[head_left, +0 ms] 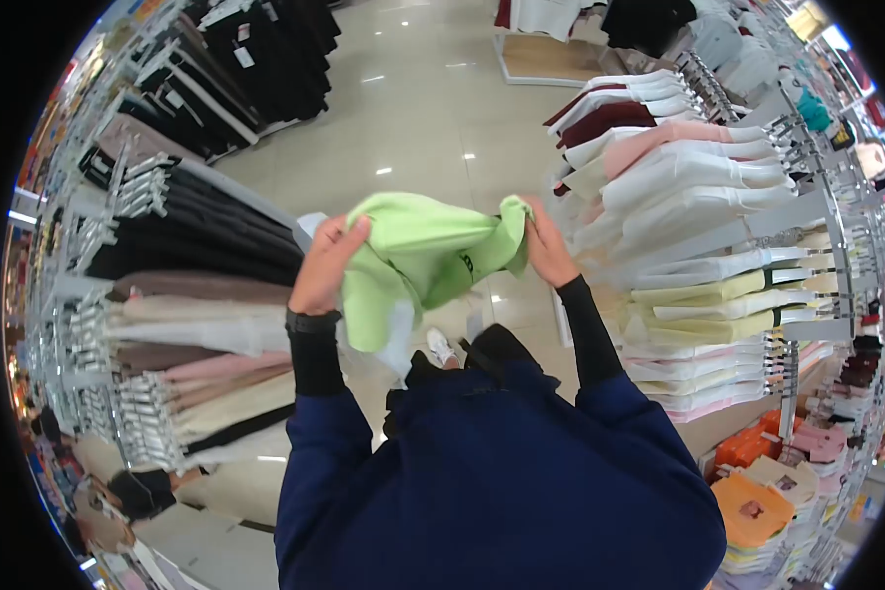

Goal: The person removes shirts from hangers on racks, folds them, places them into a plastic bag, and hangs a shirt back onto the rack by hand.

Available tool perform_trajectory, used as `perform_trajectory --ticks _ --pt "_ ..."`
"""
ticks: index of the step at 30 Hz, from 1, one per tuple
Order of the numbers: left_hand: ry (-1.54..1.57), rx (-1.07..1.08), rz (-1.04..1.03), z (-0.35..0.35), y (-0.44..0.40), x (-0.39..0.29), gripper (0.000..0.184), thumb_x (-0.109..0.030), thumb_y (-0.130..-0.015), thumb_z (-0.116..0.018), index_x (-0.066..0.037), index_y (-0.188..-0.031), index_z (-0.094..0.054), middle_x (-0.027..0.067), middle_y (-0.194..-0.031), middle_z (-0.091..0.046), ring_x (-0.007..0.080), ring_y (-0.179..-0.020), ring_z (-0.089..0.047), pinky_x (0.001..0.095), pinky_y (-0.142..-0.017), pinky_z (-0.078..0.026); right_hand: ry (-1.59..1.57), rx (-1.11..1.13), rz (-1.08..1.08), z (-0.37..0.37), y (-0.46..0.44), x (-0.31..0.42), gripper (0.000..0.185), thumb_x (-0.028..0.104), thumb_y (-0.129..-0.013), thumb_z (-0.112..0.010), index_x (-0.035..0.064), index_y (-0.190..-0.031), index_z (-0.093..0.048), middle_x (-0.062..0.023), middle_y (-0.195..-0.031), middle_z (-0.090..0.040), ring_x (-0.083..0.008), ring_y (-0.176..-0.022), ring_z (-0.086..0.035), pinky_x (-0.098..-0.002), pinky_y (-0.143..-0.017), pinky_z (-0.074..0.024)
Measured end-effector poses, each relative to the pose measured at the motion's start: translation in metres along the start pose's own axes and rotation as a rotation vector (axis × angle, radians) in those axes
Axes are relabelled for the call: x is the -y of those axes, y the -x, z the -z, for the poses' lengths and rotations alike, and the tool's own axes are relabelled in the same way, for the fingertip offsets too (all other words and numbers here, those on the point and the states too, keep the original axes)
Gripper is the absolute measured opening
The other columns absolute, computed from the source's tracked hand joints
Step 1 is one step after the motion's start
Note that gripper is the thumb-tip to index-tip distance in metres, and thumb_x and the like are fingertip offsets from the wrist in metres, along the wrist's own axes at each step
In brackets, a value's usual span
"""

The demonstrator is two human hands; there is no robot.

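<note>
A light green garment is stretched between my two hands in front of my body, above the shop floor. Its cloth sags in folds, and a small dark print shows on it; what kind of garment it is I cannot make out. My left hand pinches the left end, thumb on top. At the right end, my right hand grips a bunched edge of the cloth. Below my left hand hangs some thin whitish, see-through material, partly hidden by the green cloth.
Racks of dark trousers and pale garments on hangers stand to my left. On the right, a rail holds white shirts and yellow tops. Folded orange clothes are stacked at lower right. A tiled aisle runs ahead.
</note>
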State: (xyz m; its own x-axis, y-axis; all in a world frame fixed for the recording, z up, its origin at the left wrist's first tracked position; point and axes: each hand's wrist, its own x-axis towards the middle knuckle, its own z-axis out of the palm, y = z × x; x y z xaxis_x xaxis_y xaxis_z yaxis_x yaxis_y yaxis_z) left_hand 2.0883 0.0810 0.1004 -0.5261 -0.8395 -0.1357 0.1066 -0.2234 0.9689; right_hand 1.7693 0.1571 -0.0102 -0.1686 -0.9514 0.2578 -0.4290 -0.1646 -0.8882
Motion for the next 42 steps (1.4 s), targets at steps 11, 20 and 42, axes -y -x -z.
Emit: perform_trajectory --ticks 11,20,42 --pt "0.075 -0.155 -0.137 0.152 -0.182 -0.032 0.032 -0.027 -0.103 -0.051 0.001 -0.112 -0.063 0.0065 -0.101 -0.07 0.0129 -0.091 -0.067 0.0271 -0.08 -0.053 -0.815 -0.501 -0.195 0.054 -0.123 -0.083 0.025 0.02 -0.106 -0.04 0.0054 -0.121 -0.053 -0.006 -0.111 -0.063 -0.0161 -0.107 -0.061 -0.0303 -0.089 -0.0493" --pt "0.147 -0.027 -0.114 0.127 -0.348 -0.051 0.036 -0.03 -0.105 -0.046 -0.001 -0.123 -0.056 0.0085 -0.114 -0.066 0.0162 -0.099 -0.066 0.0307 -0.085 -0.053 -0.982 -0.327 -0.264 0.057 -0.203 -0.149 0.02 0.011 -0.087 -0.041 0.0029 -0.091 -0.058 -0.0043 -0.089 -0.059 -0.0156 -0.083 -0.058 -0.0284 -0.077 -0.0461" --pt "0.517 0.651 0.291 0.013 -0.721 -0.094 0.038 -0.031 -0.106 -0.041 0.0 -0.123 -0.053 0.0146 -0.118 -0.065 0.0264 -0.103 -0.067 0.0406 -0.089 -0.055 -0.778 -0.067 -0.479 -0.022 -0.458 -0.207 0.028 0.025 -0.097 -0.062 0.0045 -0.115 -0.057 0.0009 -0.083 -0.06 -0.0066 -0.077 -0.056 -0.0235 -0.07 -0.0455"
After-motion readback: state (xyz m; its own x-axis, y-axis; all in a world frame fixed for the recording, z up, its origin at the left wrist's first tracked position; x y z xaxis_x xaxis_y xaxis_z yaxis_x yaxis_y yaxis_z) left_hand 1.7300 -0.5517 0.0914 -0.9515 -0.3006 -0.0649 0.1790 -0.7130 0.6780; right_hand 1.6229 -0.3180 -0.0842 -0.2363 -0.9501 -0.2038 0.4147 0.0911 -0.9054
